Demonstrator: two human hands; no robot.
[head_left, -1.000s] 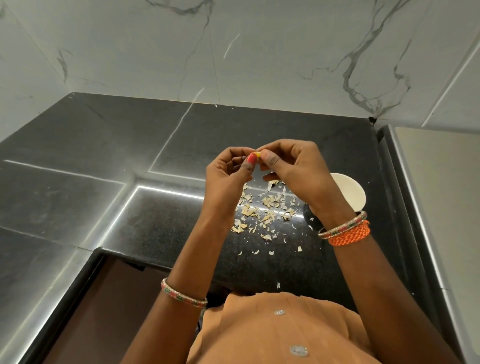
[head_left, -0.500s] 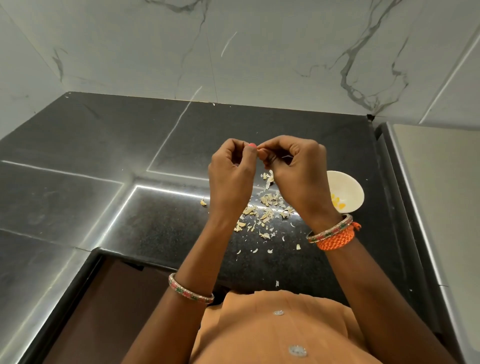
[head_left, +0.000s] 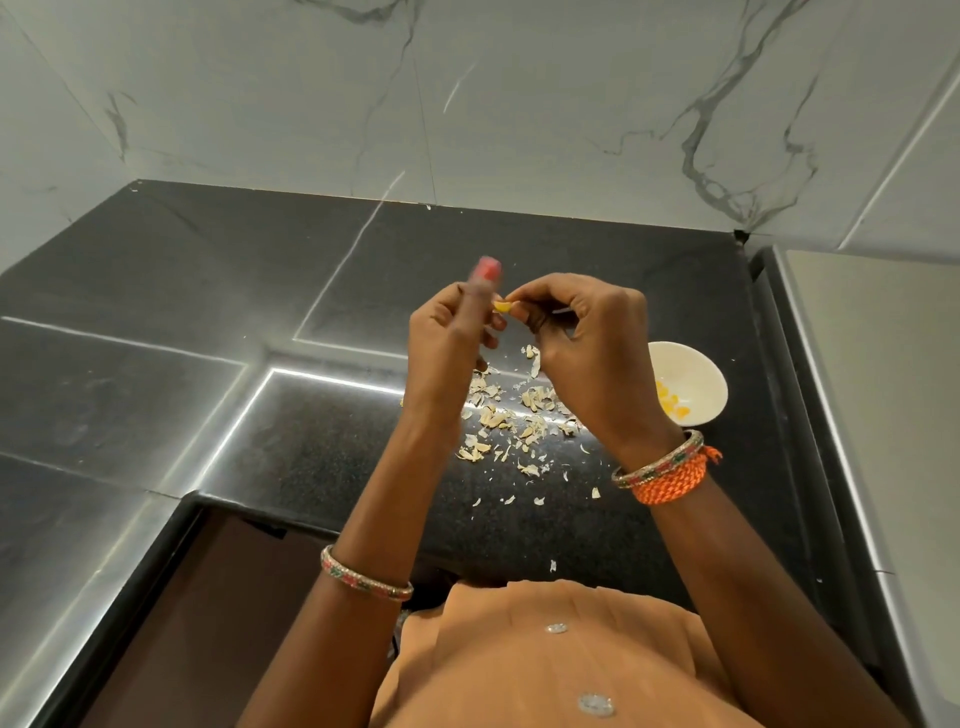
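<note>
- The right hand (head_left: 587, 343), at the centre of the frame, had its fingers (head_left: 535, 293) curled tight and pinched a small yellow kernel (head_left: 501, 307) at their tips.
- The left hand (head_left: 447, 338), just to the left, had its fingers curled inward. Its red-nailed thumb (head_left: 487, 271) was raised and blurred. The kernel lay against the side of that thumb, but whether this hand gripped it could not be told.
- The kernel sat in the narrow gap between the two hands. It touched the right fingertips, was raised clear of the desk (head_left: 311, 457), and was well apart from the bowl.
- Both hands were held directly above the pile of pale husks (head_left: 519, 415) scattered at mid-frame, probably so that stripped skin would fall onto one heap.
- A white bowl (head_left: 714, 374) stood at the right of the frame, near the right wrist, with a few yellow kernels (head_left: 670, 405) inside. It was probably set on the pinching hand's side so that a cleaned kernel needed only a short reach.
- No husk could be made out on the visible part of the held kernel, so peeling of this piece was judged nearly complete.
- Bangles (head_left: 363, 579) circled both wrists, and an orange cord (head_left: 675, 480) circled the right one. A veined marble wall (head_left: 571, 104) filled the upper frame.
</note>
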